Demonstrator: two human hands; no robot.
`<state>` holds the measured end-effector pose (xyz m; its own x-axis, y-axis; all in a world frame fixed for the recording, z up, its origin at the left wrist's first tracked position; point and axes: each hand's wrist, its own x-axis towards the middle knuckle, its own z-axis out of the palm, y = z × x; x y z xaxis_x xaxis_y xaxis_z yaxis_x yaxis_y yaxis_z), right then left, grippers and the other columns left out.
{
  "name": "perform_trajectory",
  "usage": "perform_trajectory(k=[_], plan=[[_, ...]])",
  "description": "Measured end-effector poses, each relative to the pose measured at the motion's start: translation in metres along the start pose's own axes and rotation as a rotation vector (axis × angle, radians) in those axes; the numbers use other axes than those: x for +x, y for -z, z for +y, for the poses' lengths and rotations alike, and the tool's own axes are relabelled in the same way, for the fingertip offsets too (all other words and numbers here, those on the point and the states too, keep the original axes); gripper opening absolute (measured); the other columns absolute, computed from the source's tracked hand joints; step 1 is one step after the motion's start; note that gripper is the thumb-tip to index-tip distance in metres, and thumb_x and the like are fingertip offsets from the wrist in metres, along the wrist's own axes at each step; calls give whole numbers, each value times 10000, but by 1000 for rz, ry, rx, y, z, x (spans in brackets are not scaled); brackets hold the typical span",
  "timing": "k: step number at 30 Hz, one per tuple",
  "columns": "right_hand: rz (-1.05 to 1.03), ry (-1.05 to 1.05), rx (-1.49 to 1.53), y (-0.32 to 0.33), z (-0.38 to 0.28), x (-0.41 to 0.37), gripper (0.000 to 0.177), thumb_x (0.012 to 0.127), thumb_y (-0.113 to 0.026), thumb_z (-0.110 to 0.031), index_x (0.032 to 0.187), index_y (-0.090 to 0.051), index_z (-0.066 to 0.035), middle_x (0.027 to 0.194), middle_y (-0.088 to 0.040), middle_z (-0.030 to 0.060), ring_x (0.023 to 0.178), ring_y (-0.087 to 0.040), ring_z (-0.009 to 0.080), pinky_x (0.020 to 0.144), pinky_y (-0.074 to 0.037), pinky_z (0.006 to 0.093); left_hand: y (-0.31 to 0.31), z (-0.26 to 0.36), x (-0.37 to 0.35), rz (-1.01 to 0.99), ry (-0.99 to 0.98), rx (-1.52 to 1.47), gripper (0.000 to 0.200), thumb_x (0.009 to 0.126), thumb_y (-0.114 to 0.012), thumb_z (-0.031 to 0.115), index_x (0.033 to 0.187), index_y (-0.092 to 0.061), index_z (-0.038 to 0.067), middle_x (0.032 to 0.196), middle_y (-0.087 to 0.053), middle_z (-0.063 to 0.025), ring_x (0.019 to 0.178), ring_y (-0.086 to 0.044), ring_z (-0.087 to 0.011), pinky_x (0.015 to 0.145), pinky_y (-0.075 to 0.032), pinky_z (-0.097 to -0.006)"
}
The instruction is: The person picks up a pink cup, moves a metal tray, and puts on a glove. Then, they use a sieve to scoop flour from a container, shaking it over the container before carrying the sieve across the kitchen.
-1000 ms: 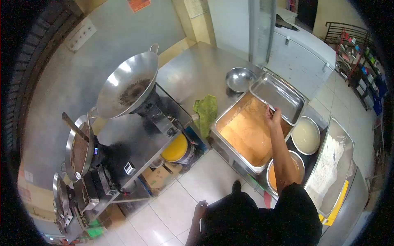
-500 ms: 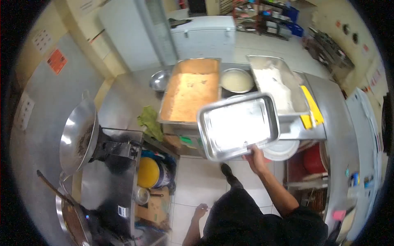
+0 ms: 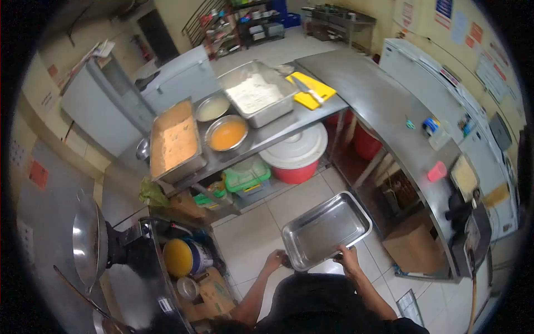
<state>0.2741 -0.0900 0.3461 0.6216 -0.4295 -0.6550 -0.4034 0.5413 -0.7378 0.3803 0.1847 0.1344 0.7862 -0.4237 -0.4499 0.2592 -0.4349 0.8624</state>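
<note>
Steel tray (image 3: 325,229) is in the right hand (image 3: 349,260), fingers closed on its near rim; the left hand (image 3: 276,260) is at the near left corner, its grip on the metal not distinguishable. Tray position: over the tiled floor (image 3: 253,236), in front of the body, well apart from the table (image 3: 384,92). Change from the preceding frame: tray was then beside the bowls, held by the right hand alone, with the left hand apart from it; both hands are now at it, and the view has turned toward the right-hand stretch of table. Fingers under the tray are hidden. On the table, outward: a deep pan of orange coating (image 3: 181,139), a bowl of orange liquid (image 3: 227,134), a bowl of pale liquid (image 3: 213,108), a deep pan of white powder (image 3: 255,96), then a yellow board (image 3: 324,86) with a knife (image 3: 307,89) on it. Small steel bowl (image 3: 143,149) is partly hidden behind the orange pan. Below the table, a red tub (image 3: 295,173) under a white lid (image 3: 297,146). Wok (image 3: 89,239) at left; a second vessel is cut off at the lower left. Count: one tray, two deep pans, two filled bowls, one small bowl, one board, one knife.
</note>
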Motion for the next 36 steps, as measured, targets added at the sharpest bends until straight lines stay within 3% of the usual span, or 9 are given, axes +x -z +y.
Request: perform_trajectory(k=[5,8,11,15,18,22,25,28,36], plan=[[56,96,249,103,33,-63,339,835,-574,-189,1037,-465,60,898,-597,162,668,-637,238,581,-519,303,-79,-3,10,-19,-308,353,113,811,-573,106,850,-637,21,778,-663,-127,682,-650,-227,620,-507,-331],[76,94,294,191,70,-102,370,843,-579,-207,1066,-462,63,926,-594,167,693,-639,242,580,-516,304,-147,38,-51,-54,-62,311,126,805,-540,86,771,-630,3,724,-647,-172,642,-634,-223,581,-484,-338],[140,81,391,265,97,-160,387,854,-573,-236,1108,-465,36,955,-591,157,704,-638,239,582,-504,302,-229,-2,-121,-86,-133,478,272,859,-533,248,800,-644,7,798,-647,-191,783,-631,-325,719,-477,-423],[260,85,474,339,113,-200,429,869,-556,-286,1132,-477,43,933,-592,144,704,-631,223,603,-493,286,-288,-18,-175,-904,-289,676,329,893,-513,333,879,-649,34,776,-651,-154,784,-641,-278,748,-483,-385],[245,153,538,353,127,-199,436,860,-569,-309,1101,-500,48,938,-598,139,701,-630,200,599,-483,268,-289,12,-171,-602,-229,540,231,882,-562,254,926,-622,35,719,-643,-97,656,-627,-195,620,-490,-330],[233,174,596,351,105,-195,431,854,-576,-307,1102,-499,38,943,-614,129,683,-640,184,594,-484,257,-289,4,-143,-571,-218,452,125,888,-560,153,919,-615,45,729,-638,-53,601,-594,-112,550,-477,-273],[213,152,580,343,82,-177,437,848,-587,-307,1106,-496,34,948,-615,135,683,-651,193,590,-499,257,-301,-9,-132,-538,-249,862,227,882,-579,236,996,-638,49,855,-667,-100,789,-626,-171,731,-497,-312],[119,125,501,335,59,-141,409,856,-572,-315,1086,-510,17,915,-612,135,740,-640,203,641,-501,284,-317,-14,-116,-338,-131,767,221,868,-598,229,976,-655,45,883,-675,-93,834,-632,-182,787,-484,-320],[-27,130,276,278,-76,25,389,869,-552,-339,1007,-560,24,846,-647,150,744,-638,200,646,-495,280,-309,18,22,-400,-60,464,197,864,-587,176,980,-633,23,890,-654,-97,812,-620,-167,740,-506,-304]])
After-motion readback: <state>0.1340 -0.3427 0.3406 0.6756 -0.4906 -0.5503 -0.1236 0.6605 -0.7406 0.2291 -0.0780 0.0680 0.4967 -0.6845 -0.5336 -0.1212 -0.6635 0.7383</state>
